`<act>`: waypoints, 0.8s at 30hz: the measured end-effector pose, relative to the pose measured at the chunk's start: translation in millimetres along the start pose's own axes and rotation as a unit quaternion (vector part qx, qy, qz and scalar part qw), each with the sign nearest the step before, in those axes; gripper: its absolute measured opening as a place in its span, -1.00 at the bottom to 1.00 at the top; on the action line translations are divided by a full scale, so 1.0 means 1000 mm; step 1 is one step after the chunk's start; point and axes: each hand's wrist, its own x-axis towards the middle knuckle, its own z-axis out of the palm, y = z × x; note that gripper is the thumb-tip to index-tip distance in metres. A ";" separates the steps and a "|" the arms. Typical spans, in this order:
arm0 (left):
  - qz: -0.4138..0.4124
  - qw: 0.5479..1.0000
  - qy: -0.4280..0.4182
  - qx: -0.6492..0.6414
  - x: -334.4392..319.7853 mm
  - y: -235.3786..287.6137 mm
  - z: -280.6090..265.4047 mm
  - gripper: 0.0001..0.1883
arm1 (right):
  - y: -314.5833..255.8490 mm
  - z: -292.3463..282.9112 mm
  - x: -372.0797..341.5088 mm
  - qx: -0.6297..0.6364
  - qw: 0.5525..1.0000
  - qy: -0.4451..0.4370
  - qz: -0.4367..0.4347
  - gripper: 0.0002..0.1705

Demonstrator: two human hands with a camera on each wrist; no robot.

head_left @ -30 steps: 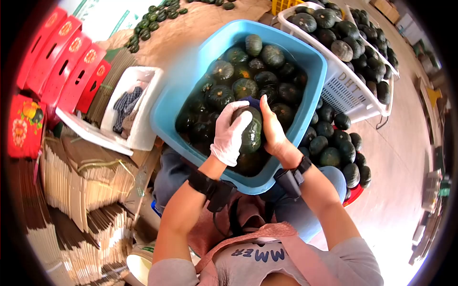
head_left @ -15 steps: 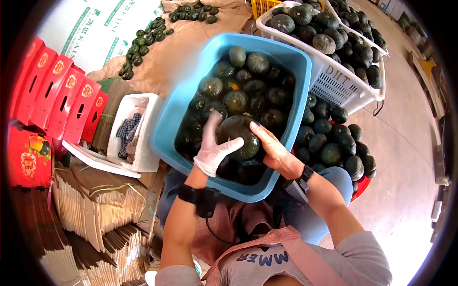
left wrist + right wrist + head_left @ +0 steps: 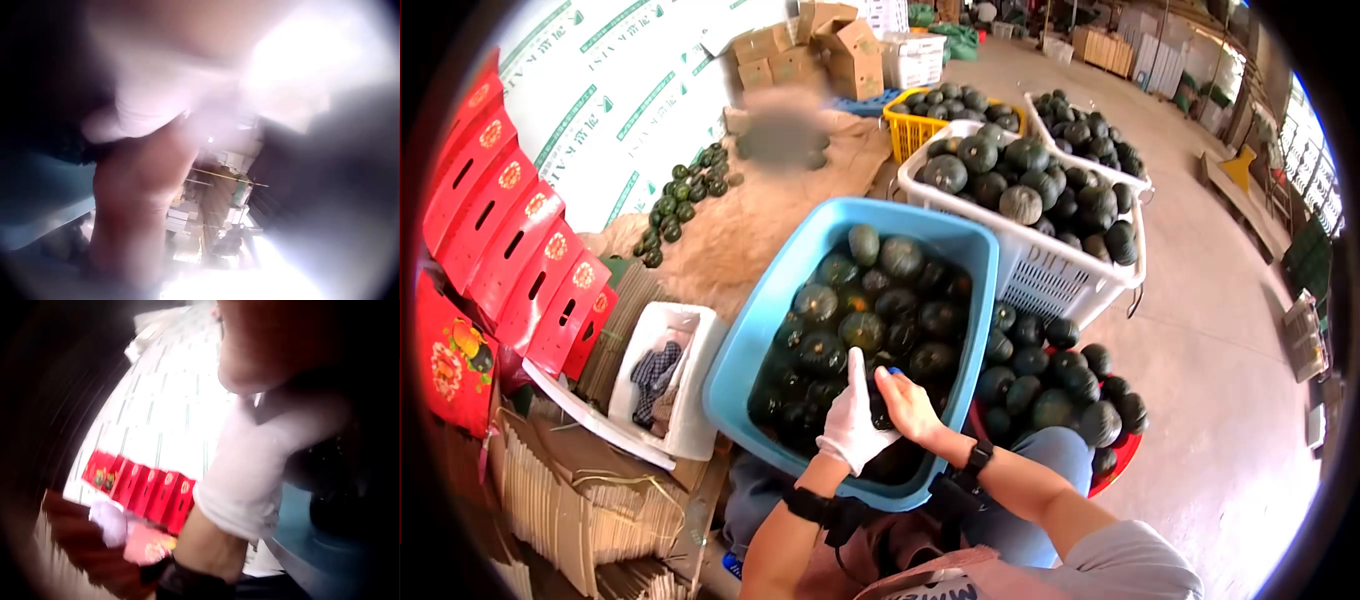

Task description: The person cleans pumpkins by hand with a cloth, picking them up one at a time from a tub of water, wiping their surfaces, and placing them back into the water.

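In the head view a blue tub (image 3: pixel 728 375) of water holds many dark green pumpkins (image 3: pixel 861 331). Over its near part, the white-gloved left hand (image 3: pixel 852 425) and the bare right hand (image 3: pixel 912 408) grip one dark pumpkin (image 3: pixel 879 408) from both sides, largely hidden between them. A bit of blue material (image 3: pixel 893 371) shows at the right fingertips. The left wrist view is blurred, with the gloved hand (image 3: pixel 150 103) above the bare one (image 3: pixel 140 181). In the right wrist view the glove (image 3: pixel 247 465) lies below the bare hand (image 3: pixel 269 347).
White crates (image 3: pixel 1090 285) and a yellow crate (image 3: pixel 897 135) of pumpkins stand behind right. A red basin (image 3: pixel 1128 458) of pumpkins is right of the tub. A foam box (image 3: pixel 698 400) with cloths, red boxes (image 3: pixel 525 255) and stacked cardboard (image 3: pixel 550 510) are left.
The view has tilted up, showing more floor and crates behind. The hands have turned the pumpkin; the left fingers, spread half a second ago, are now closer to the right hand.
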 end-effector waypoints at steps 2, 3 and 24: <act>-0.009 0.994 0.078 -0.081 0.004 -0.001 0.001 0.35 | 0.009 -0.001 0.014 0.383 0.902 -0.004 0.199 -0.40; -0.011 0.989 0.111 -0.098 0.005 -0.002 -0.001 0.32 | -0.009 -0.004 0.010 0.444 0.877 0.028 0.183 -0.40; 0.108 0.959 -0.072 -0.253 -0.005 -0.023 -0.005 0.03 | 0.006 -0.017 -0.008 0.581 0.697 -0.123 0.402 0.01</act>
